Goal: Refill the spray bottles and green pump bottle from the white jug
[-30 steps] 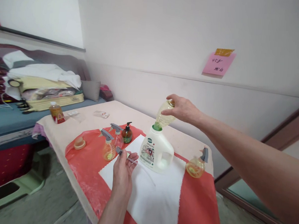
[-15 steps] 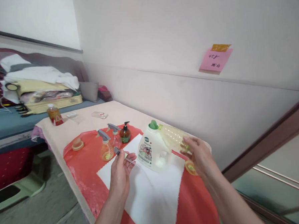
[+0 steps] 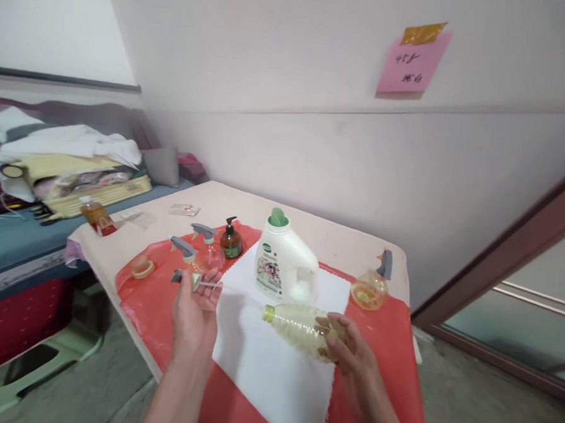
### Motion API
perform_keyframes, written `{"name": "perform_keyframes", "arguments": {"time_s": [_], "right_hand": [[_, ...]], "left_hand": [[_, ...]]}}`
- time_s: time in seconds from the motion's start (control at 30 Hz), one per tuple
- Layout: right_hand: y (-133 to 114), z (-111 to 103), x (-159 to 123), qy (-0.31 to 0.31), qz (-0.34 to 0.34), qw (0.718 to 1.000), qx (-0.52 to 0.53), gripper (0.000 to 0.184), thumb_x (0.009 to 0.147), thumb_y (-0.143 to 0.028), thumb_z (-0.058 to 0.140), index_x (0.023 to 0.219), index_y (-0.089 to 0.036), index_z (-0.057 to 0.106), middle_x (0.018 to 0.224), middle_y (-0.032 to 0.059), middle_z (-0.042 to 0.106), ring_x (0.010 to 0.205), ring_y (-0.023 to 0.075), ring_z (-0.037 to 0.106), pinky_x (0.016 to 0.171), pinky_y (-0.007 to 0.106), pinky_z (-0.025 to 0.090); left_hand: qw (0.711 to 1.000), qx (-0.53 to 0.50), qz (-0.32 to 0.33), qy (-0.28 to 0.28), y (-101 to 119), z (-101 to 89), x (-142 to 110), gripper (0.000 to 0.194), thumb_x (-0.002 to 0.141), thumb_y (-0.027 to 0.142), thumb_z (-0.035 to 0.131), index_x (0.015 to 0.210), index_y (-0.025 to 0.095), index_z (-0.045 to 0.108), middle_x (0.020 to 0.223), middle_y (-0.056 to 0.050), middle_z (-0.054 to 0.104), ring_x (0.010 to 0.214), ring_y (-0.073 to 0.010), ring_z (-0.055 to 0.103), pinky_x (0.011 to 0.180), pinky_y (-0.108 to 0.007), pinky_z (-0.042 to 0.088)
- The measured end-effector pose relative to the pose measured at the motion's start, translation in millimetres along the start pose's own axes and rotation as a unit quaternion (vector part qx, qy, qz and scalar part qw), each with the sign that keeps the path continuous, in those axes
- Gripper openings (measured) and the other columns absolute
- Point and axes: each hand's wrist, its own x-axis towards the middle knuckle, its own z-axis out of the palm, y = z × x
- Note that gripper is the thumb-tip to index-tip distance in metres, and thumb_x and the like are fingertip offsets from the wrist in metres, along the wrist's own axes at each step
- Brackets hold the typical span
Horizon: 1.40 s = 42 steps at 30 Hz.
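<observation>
My right hand grips the base of a clear yellowish bottle, tipped on its side above the white cloth, its uncapped neck pointing left. In my left hand is a grey spray trigger head, held by the thumb, its thin dip tube reaching right across the fingers. Behind the bottle stands a white detergent jug with a green spout and no cap on it. To the left of the jug are two spray bottles with grey heads and a brown pump bottle.
On the right, another spray bottle stands on the red sheet. A round cap lies on the sheet's left side. An amber bottle and small clear packets sit at the table's far left. A wall rises behind.
My right hand has lifted the upturned bottle off the jug's mouth and brought it down and nearer, now lying sideways. My left hand has shifted left with the trigger head.
</observation>
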Motion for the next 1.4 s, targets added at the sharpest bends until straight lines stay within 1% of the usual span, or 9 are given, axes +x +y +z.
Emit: {"name": "perform_keyframes", "arguments": {"time_s": [0.33, 0.6, 0.87, 0.97, 1.1, 1.17, 1.23, 1.3, 1.4], "right_hand": [[-0.1, 10.1, -2.7, 0.060, -0.007, 0.998, -0.012, 0.053, 0.062, -0.050, 0.079, 0.103, -0.025, 0.057, 0.112, 0.0057, 0.067, 0.100, 0.0253, 0.060, 0.076, 0.035, 0.046], [12.2, 21.3, -13.7, -0.029, -0.054, 0.997, 0.042, 0.052, 0.068, -0.043, 0.079, 0.108, -0.028, 0.051, 0.113, 0.0039, 0.062, 0.107, 0.0231, 0.057, 0.084, 0.034, 0.048], [6.5, 26.0, -23.0, -0.032, -0.100, 0.994, 0.014, 0.051, 0.069, -0.040, 0.079, 0.109, -0.028, 0.049, 0.111, 0.0039, 0.060, 0.102, 0.0216, 0.058, 0.083, 0.033, 0.050], [8.5, 24.2, -20.3, -0.021, -0.072, 0.997, -0.018, 0.044, 0.069, -0.047, 0.077, 0.100, -0.025, 0.054, 0.095, 0.0028, 0.063, 0.086, 0.0186, 0.060, 0.072, 0.029, 0.051], [15.6, 23.7, -14.9, -0.034, 0.077, 0.996, -0.010, 0.053, 0.079, -0.070, 0.053, 0.084, -0.017, 0.058, 0.073, 0.0045, 0.060, 0.065, 0.0173, 0.059, 0.054, 0.029, 0.049], [17.9, 25.2, -15.0, -0.039, 0.115, 0.993, 0.010, 0.062, 0.078, -0.075, 0.048, 0.093, -0.016, 0.059, 0.084, 0.0103, 0.064, 0.072, 0.0220, 0.063, 0.055, 0.034, 0.053], [17.4, 27.6, -17.7, -0.054, 0.087, 0.994, 0.030, 0.065, 0.075, -0.072, 0.057, 0.115, -0.021, 0.055, 0.113, 0.0138, 0.062, 0.084, 0.0244, 0.066, 0.062, 0.038, 0.056], [15.1, 30.0, -21.4, -0.073, 0.037, 0.995, 0.055, 0.078, 0.064, -0.059, 0.077, 0.129, -0.032, 0.045, 0.138, 0.0108, 0.049, 0.093, 0.0241, 0.066, 0.068, 0.038, 0.057], [14.1, 31.9, -23.6, -0.104, 0.042, 0.992, 0.059, 0.084, 0.058, -0.053, 0.082, 0.127, -0.030, 0.041, 0.118, 0.0097, 0.062, 0.073, 0.0208, 0.069, 0.056, 0.031, 0.053]], "left_hand": [[0.999, 0.032, 0.000, -0.019, -19.8, 1.0, -11.0, 0.029, 0.091, 0.043, 0.053, 0.087, 0.016, 0.063, 0.090, -0.008, 0.069, 0.088, -0.0165, 0.067, 0.075, -0.028, 0.052], [0.977, 0.088, -0.117, -0.158, -64.0, -2.4, -48.8, 0.030, 0.085, 0.048, 0.061, 0.093, 0.020, 0.061, 0.097, -0.009, 0.071, 0.096, -0.0202, 0.065, 0.082, -0.032, 0.049], [0.970, 0.098, -0.132, -0.178, -66.5, -0.5, -52.6, 0.034, 0.080, 0.049, 0.065, 0.092, 0.017, 0.063, 0.099, -0.010, 0.071, 0.092, -0.0227, 0.065, 0.079, -0.035, 0.049], [0.968, 0.127, -0.119, -0.179, -65.4, 0.2, -53.8, 0.032, 0.080, 0.048, 0.066, 0.089, 0.017, 0.064, 0.096, -0.009, 0.071, 0.089, -0.0220, 0.065, 0.077, -0.034, 0.048], [0.958, 0.177, -0.094, -0.206, -66.3, -0.9, -56.0, 0.033, 0.080, 0.049, 0.065, 0.089, 0.017, 0.066, 0.100, -0.010, 0.071, 0.087, -0.0220, 0.066, 0.075, -0.033, 0.048], [0.958, 0.186, -0.082, -0.203, -65.5, -1.5, -54.4, 0.034, 0.080, 0.049, 0.064, 0.089, 0.017, 0.066, 0.100, -0.010, 0.071, 0.086, -0.0220, 0.066, 0.074, -0.032, 0.047], [0.964, 0.175, -0.072, -0.186, -62.5, -1.3, -51.0, 0.034, 0.080, 0.049, 0.064, 0.089, 0.017, 0.065, 0.098, -0.009, 0.072, 0.085, -0.0215, 0.067, 0.073, -0.031, 0.047], [0.969, 0.159, -0.071, -0.174, -58.3, -0.2, -47.3, 0.033, 0.079, 0.049, 0.066, 0.089, 0.018, 0.063, 0.096, -0.008, 0.072, 0.083, -0.0206, 0.067, 0.073, -0.031, 0.047], [0.970, 0.149, -0.083, -0.175, -53.9, 1.9, -45.3, 0.032, 0.077, 0.048, 0.067, 0.088, 0.018, 0.062, 0.095, -0.007, 0.073, 0.082, -0.0200, 0.067, 0.075, -0.032, 0.047]]}}
